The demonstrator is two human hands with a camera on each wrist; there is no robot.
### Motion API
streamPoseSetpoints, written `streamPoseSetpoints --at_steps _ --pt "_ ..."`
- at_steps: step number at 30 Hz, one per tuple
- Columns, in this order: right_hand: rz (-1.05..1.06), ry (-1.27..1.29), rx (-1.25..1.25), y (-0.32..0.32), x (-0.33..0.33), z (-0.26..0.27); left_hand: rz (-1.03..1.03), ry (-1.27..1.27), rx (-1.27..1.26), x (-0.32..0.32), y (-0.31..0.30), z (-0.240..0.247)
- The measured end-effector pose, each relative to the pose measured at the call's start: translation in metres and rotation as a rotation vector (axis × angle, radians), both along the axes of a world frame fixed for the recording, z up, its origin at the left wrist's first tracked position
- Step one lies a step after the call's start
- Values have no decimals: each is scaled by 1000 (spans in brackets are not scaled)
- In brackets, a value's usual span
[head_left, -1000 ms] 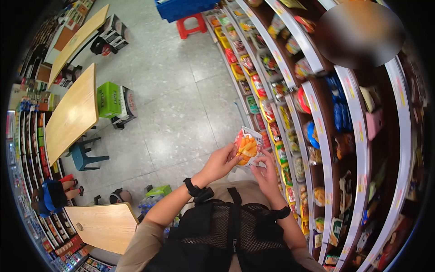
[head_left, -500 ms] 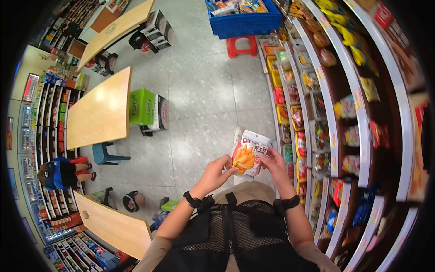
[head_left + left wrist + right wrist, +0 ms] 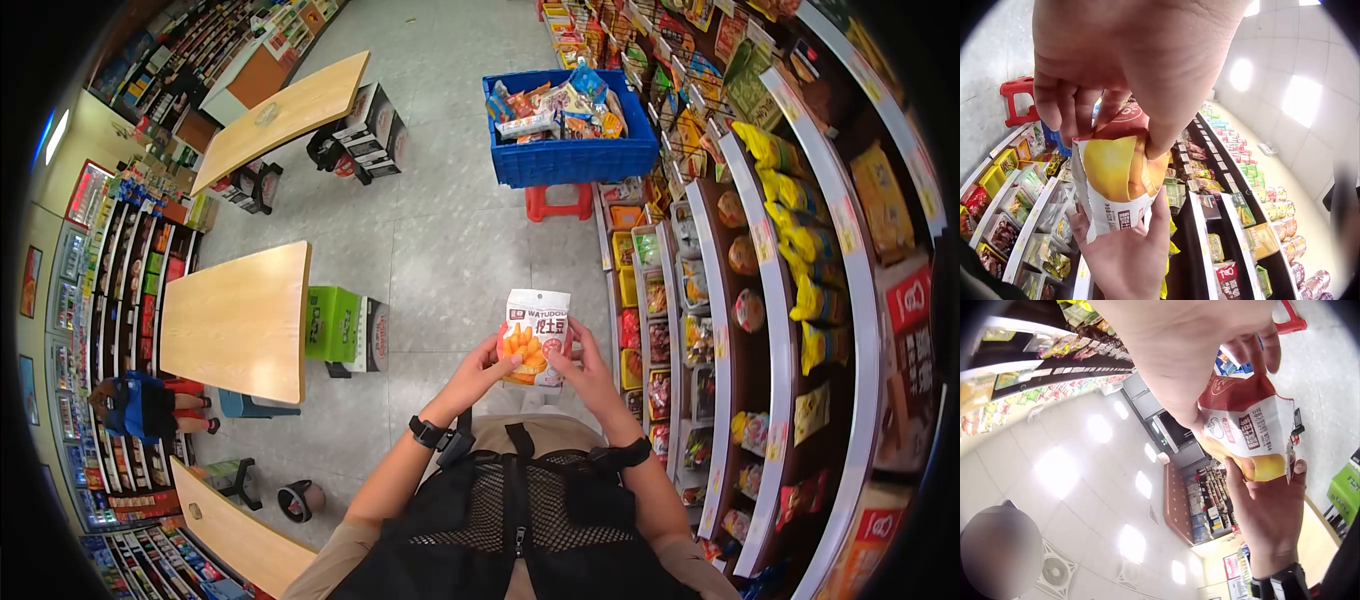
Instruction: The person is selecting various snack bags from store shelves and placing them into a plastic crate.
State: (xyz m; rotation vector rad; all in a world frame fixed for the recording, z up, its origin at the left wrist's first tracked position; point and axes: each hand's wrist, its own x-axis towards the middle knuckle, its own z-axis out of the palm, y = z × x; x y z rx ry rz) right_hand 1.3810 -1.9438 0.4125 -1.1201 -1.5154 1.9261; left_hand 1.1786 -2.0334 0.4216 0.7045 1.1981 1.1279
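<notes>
A small snack bag [image 3: 535, 338], white at the top with yellow potato-like pieces printed on its front, is held upright in front of my body. My left hand [image 3: 478, 376] grips its left side, thumb across the front and fingers behind. On the other side my right hand [image 3: 592, 384] pinches the lower right edge, its thumb on the front too. In the left wrist view the bag [image 3: 1116, 175] shows its lower end, and both hands are around it. The right wrist view shows the bag [image 3: 1250, 428] between the two hands, with red on its back.
Shelves of packaged snacks [image 3: 790, 260] run along my right. A blue crate [image 3: 575, 160] full of packets stands on a red stool [image 3: 558, 203] ahead. Wooden tables [image 3: 240, 320] and a green box [image 3: 333, 322] are at left. A person in blue [image 3: 150, 405] bends near the far-left shelves.
The bag has turned from tilted to upright, its front facing me. My right hand has moved to its lower right edge. The head view has swung left, bringing the blue crate fully into sight.
</notes>
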Motion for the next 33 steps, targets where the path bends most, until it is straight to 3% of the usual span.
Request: streamPoseSetpoints --at_steps 5,9,13,17,20,24,26,27,29,31,32,33 --pt "24 88 -79 67 -34 -23 16 52 24 -31 91 -35" --pt "-96 107 -147 142 -59 -59 -21 132 8 -61 181 -63" --pt "-123 69 -146 244 -89 -100 -60 58 -73 -92 288 -95" --pt "-189 -14 -192 376 -130 -129 -82 153 -126 -137 433 -135" --pt "-245 -321 113 469 -154 -180 -170 218 -119 -169 538 -197" --pt "-148 -634 85 583 -182 -212 -195 453 40 -183 666 -227" --pt "-321 -288 -211 624 -182 -242 -264 586 25 -185 725 -239" --pt "-346 -293 -227 637 -186 -238 -272 584 24 -182 750 -241" --pt "-593 -160 -261 662 -192 -236 -309 658 47 -174 789 -251" --pt "-648 -175 -250 678 -194 -239 -166 476 139 -163 813 -266" --pt "-689 -110 -292 683 -195 -241 -105 710 263 -159 821 -271" --pt "-729 -45 -332 686 -197 -243 -131 707 267 -159 824 -276"
